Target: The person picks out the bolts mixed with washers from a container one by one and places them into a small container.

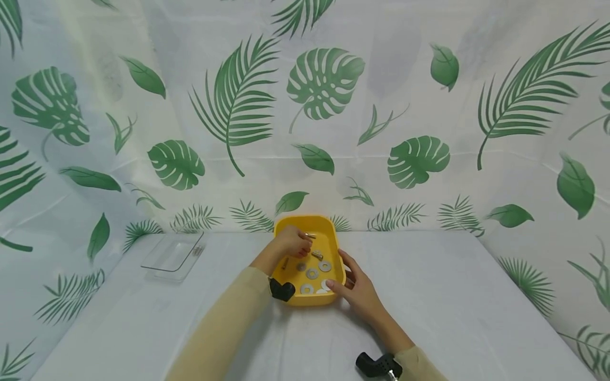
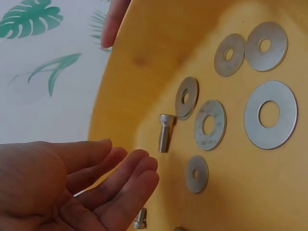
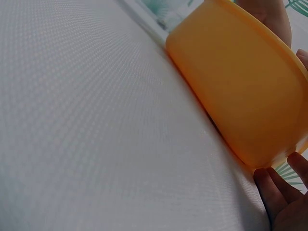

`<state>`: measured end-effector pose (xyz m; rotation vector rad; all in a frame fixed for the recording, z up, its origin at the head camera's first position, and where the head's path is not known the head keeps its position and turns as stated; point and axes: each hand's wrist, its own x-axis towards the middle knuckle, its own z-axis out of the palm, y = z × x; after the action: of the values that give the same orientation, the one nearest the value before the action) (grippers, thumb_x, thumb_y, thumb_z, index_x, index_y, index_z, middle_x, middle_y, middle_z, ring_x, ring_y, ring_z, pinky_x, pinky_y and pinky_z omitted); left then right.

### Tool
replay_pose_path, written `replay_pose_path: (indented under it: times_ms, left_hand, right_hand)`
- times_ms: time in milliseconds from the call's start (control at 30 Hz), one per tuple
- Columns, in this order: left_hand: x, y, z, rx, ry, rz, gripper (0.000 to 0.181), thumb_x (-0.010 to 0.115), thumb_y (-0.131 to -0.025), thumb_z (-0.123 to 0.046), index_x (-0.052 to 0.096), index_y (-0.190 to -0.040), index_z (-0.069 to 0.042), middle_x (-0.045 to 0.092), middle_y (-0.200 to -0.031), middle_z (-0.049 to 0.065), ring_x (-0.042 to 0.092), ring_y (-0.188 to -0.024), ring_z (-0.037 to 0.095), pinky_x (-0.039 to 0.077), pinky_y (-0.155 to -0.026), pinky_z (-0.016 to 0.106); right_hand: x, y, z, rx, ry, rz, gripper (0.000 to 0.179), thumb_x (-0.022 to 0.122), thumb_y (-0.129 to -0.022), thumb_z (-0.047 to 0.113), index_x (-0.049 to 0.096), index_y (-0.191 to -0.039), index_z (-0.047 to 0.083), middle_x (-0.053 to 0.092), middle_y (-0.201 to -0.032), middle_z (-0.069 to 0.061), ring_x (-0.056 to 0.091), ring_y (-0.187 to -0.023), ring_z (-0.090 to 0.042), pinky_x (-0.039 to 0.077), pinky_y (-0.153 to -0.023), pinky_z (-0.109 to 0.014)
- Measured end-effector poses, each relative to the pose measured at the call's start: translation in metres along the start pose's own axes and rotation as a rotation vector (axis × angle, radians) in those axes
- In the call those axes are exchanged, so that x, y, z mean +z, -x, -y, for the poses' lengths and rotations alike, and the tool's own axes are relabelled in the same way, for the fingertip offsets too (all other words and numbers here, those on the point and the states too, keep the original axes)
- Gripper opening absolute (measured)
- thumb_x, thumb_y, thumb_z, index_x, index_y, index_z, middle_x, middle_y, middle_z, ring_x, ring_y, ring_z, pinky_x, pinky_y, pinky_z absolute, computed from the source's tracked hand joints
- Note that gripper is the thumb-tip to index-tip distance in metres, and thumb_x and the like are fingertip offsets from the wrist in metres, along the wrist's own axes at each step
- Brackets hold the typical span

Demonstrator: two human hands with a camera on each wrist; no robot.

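A yellow tray (image 1: 308,300) stands on the table, with several flat metal washers (image 2: 271,115) and a few bolts on its floor. My left hand (image 1: 293,242) is inside the tray near its far left side. In the left wrist view its fingers (image 2: 127,180) are loosely bent, and nothing shows between them. A socket-head bolt (image 2: 164,134) lies just beyond the fingertips, and another bolt (image 2: 140,219) is partly hidden below them. My right hand (image 1: 367,299) grips the tray's right wall, thumb over the near right rim and fingers along the outside.
A clear box (image 1: 167,269) stands at the back left of the white-covered table (image 1: 452,296). Behind the tray, a leaf-patterned cloth (image 1: 362,174) hangs along the far table edge. Each wrist carries a black camera mount (image 1: 378,365).
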<state>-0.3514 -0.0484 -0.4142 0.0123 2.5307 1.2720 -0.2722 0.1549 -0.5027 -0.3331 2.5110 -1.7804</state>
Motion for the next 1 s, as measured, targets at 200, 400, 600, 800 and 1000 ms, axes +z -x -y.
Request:
replay_pose_path:
  times_ms: [200,400,600,800,1000]
  left_hand:
    - [0.005,-0.006,-0.001,-0.014,-0.019,0.021,0.023,0.064,-0.097,-0.008,0.073,-0.113,0.005,0.075,-0.102,0.019,0.073,-0.089,0.027,0.062,-0.083,0.032]
    - [0.010,-0.011,-0.002,-0.021,-0.012,0.040,0.023,0.065,-0.095,-0.005,0.072,-0.114,0.006,0.075,-0.104,0.021,0.073,-0.087,0.027,0.062,-0.081,0.030]
    - [0.015,-0.015,-0.003,-0.028,0.002,0.044,0.027,0.066,-0.095,-0.004,0.070,-0.120,0.005,0.075,-0.105,0.020,0.073,-0.089,0.028,0.062,-0.086,0.032]
    - [0.021,-0.022,-0.005,-0.031,-0.007,0.034,0.027,0.068,-0.095,-0.007,0.071,-0.120,0.002,0.075,-0.101,0.019,0.072,-0.085,0.028,0.061,-0.088,0.035]
    - [0.028,-0.031,-0.005,-0.047,0.030,0.025,0.027,0.070,-0.093,-0.009,0.072,-0.119,-0.004,0.073,-0.097,0.011,0.068,-0.083,0.024,0.059,-0.093,0.038]
  right_hand:
    - [0.000,0.000,0.000,-0.001,0.000,-0.007,0.084,0.077,-0.089,0.031,0.030,-0.159,0.030,0.044,-0.159,-0.007,0.058,-0.133,-0.031,0.055,-0.103,-0.036]
    - [0.000,0.000,0.000,0.000,0.004,-0.008,0.083,0.076,-0.090,0.029,0.030,-0.159,0.030,0.044,-0.159,-0.006,0.058,-0.133,-0.030,0.055,-0.103,-0.035]
    - [-0.001,0.000,0.000,-0.007,0.018,-0.005,0.084,0.076,-0.090,0.031,0.029,-0.159,0.031,0.045,-0.159,-0.007,0.058,-0.133,-0.030,0.054,-0.104,-0.036]
    - [-0.002,-0.001,0.000,-0.013,0.023,0.000,0.084,0.076,-0.090,0.032,0.029,-0.159,0.030,0.043,-0.160,-0.006,0.056,-0.135,-0.031,0.054,-0.105,-0.037]
    - [-0.001,-0.001,-0.001,-0.026,0.005,0.006,0.083,0.076,-0.091,0.031,0.029,-0.159,0.028,0.041,-0.161,-0.007,0.055,-0.136,-0.033,0.054,-0.104,-0.037]
